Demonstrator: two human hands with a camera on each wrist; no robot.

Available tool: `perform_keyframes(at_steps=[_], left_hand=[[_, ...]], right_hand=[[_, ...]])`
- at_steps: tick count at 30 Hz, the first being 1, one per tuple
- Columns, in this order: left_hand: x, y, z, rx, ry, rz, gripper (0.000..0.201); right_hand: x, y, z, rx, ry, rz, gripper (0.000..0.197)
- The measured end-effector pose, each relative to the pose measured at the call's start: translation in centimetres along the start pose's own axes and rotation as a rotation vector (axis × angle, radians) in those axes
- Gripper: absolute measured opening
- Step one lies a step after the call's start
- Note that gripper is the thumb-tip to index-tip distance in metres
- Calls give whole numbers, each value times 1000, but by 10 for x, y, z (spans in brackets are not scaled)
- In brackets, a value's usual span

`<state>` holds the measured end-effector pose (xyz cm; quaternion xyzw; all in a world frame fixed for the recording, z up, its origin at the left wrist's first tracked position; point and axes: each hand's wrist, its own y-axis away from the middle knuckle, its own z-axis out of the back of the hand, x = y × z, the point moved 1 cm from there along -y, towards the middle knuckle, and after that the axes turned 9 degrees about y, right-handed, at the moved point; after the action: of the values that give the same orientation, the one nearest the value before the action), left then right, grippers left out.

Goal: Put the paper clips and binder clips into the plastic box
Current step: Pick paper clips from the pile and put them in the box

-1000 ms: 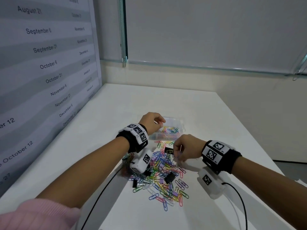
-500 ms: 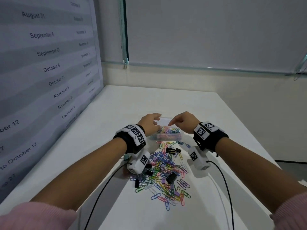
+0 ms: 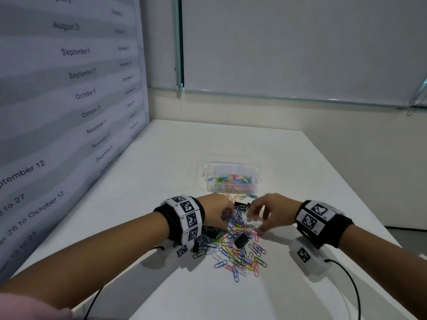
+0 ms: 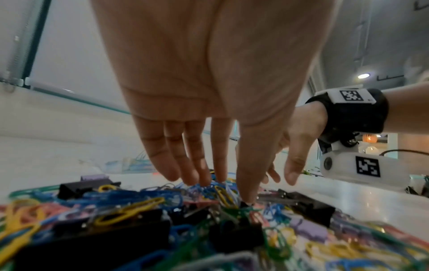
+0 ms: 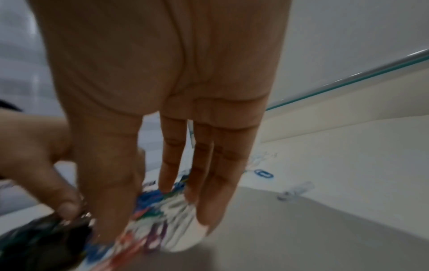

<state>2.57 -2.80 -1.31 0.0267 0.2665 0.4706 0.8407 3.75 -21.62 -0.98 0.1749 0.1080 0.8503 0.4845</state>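
A clear plastic box (image 3: 232, 190) holding several coloured paper clips stands past the pile. The pile of coloured paper clips (image 3: 240, 252) (image 4: 130, 207) lies on the white table, with black binder clips (image 3: 241, 241) (image 4: 76, 187) mixed in. My left hand (image 3: 225, 221) (image 4: 223, 183) reaches down onto the pile's left part, fingers straight, fingertips (image 4: 204, 180) touching clips. My right hand (image 3: 254, 221) (image 5: 162, 210) comes down on the pile's right part with fingers extended; this wrist view is blurred. Neither hand plainly holds a clip.
A wall poster with dates (image 3: 69, 88) runs along the table's left edge. The table's right edge (image 3: 342, 181) drops off to the floor. Black cables (image 3: 346, 280) trail from both wrist cameras toward me. Bare white table (image 3: 208, 144) lies beyond the box.
Both hands have drawn back from over the box toward me and dropped onto the clip pile. The box is now uncovered.
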Motion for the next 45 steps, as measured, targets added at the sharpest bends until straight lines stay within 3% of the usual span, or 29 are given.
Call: perform_keyframes(at_steps=[4, 7, 11, 16, 24, 29, 33, 39, 42, 45], left_hand=[[-5, -2, -6, 28, -117, 44, 58], [-8, -2, -4, 11, -91, 35, 60], [-8, -2, -4, 6, -52, 27, 66], [1, -2, -4, 26, -21, 31, 70], [2, -14, -2, -102, 48, 61, 40], [-1, -22, -5, -79, 29, 66, 48], [-1, -26, -5, -125, 95, 56, 33], [0, -29, -2, -174, 147, 71, 24], [-1, -32, 1, -154, 115, 64, 21], [-1, -35, 3, -115, 87, 50, 21]], right_hand=[[12, 1, -8, 34, 123, 11, 69], [13, -7, -13, 23, 131, 3, 80], [13, -17, -13, -12, 64, 30, 69], [5, -21, -15, -45, -65, 21, 28], [-4, -20, -9, -74, -145, -30, 10], [-14, -26, 4, -106, -270, -58, 8], [-18, -34, 21, -129, -387, -73, 8], [-22, -61, 60, -384, -445, -109, 13], [-23, -73, 67, -462, -391, -165, 26], [-22, -75, 66, -449, -267, -167, 43]])
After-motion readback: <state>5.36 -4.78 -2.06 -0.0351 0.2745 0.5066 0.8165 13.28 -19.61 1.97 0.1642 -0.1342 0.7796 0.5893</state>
